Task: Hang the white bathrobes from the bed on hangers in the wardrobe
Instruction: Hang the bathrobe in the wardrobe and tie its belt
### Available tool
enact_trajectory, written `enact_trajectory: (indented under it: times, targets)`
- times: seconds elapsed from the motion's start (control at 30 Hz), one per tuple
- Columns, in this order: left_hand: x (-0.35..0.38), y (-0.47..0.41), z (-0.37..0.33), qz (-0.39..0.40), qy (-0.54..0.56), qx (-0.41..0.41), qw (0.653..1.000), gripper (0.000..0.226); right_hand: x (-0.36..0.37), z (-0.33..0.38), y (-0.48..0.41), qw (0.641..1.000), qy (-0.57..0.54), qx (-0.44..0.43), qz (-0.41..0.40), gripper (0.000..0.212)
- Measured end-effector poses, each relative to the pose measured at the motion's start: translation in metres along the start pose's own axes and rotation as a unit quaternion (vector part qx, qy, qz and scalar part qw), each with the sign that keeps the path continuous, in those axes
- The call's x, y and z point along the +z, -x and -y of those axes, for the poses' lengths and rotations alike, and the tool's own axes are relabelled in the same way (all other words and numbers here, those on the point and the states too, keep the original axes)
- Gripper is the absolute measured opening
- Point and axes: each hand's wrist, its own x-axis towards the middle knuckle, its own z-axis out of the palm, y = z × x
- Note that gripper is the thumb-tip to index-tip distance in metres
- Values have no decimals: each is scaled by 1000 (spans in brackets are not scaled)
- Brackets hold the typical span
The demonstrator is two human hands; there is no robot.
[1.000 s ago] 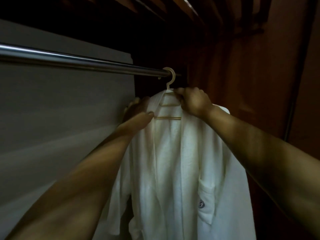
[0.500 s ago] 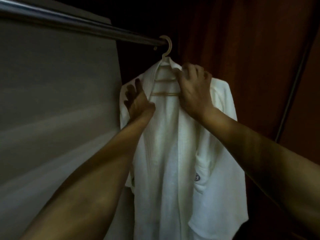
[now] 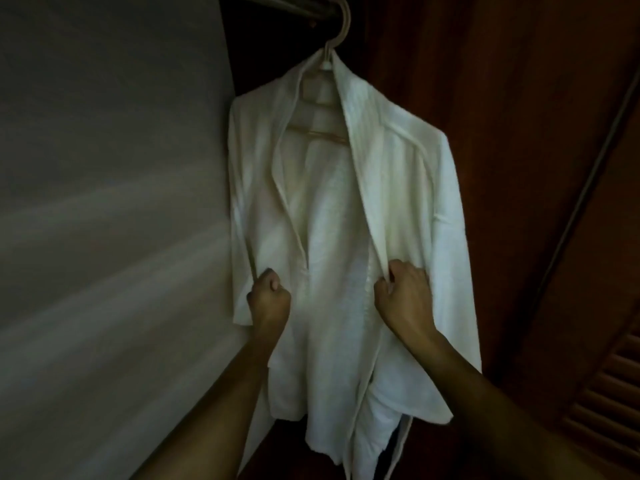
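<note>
- White bathrobe (image 3: 391, 188) hangs mid-frame on a pale hanger (image 3: 337, 29) hooked over the rail (image 3: 287, 3) at the top edge.
- Left hand (image 3: 268, 296), curled in a fist, grips the left lapel; right hand (image 3: 403, 296) pinches the right lapel, both arms stretched forward.
- Soft, towel-like cloth; smooth grey wall (image 3: 104, 202) left, reddish wood panel (image 3: 519, 133) right.

Dim, grainy view; wide-angle bending at edges

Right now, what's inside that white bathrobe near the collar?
A pale hanger shows through the open front of the white bathrobe, its hook over the rail. The hanger's arms are hidden under the cloth.
</note>
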Motion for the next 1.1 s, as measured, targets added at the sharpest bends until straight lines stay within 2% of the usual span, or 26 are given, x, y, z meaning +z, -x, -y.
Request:
enact_trajectory:
  times: [0.07, 0.13, 0.2, 0.27, 0.3, 0.4, 0.5, 0.57, 0.73, 0.8, 0.87, 0.9, 0.97, 1.0, 1.07, 1.1]
  targets:
    - [-6, 0, -11, -8, 0, -24, 1000, 13, -6, 11, 3, 1000, 6, -13, -19, 36]
    - [-8, -11, -25, 17, 1, -11, 1000, 47, -8, 23, 12, 999, -11, -23, -46, 39]
    - [-5, -28, -37, 23, -37, 1, 999, 80, -3, 32, 29, 996, -56, -41, -57, 31]
    - [0, -44, -54, 17, -49, -2, 999, 92, 3, 31, 41, 993, -94, -64, -42, 22]
    - [2, -54, -61, 18, -62, 3, 998, 85, 4, 27, 42, 993, -93, -71, -28, 20]
    - [7, -73, -81, 50, -108, 39, 992, 37, 2, 13, 31, 998, 15, -59, 2, 5]
    - [10, -60, -76, 87, -55, 44, 994, 37, -5, 3, 18, 994, 109, -27, 11, 14]
    - [7, -37, -63, 80, -48, 57, 994, 34, -10, 4, 11, 991, 131, -19, 18, 21]
    - [7, 23, -51, 68, -2, 110, 992, 17, -17, 46, -13, 999, -10, 0, 33, 48]
    - [9, 50, -50, 60, -1, 118, 991, 11, -4, 63, -19, 998, -17, -19, 56, 60]
    - [8, 62, -42, 59, 5, 109, 992, 23, 11, 61, -17, 995, 34, -17, 94, 73]
    - [7, 62, -40, 55, 11, 100, 993, 29, 16, 54, -12, 993, 71, -25, 88, 72]
    - [1, 54, -42, 35, 14, 89, 995, 28, 21, 30, 1, 981, 141, -69, 111, 59]
    - [-1, 50, -44, 28, 12, 82, 996, 25, 19, 20, 7, 991, 85, -60, 82, 50]
    - [-2, 48, -40, 52, 13, 63, 997, 21, 19, -3, 22, 997, -64, 14, 49, 27]
    - [-1, 48, -33, 80, 5, 51, 995, 19, 21, -13, 31, 994, -77, 29, 78, 18]
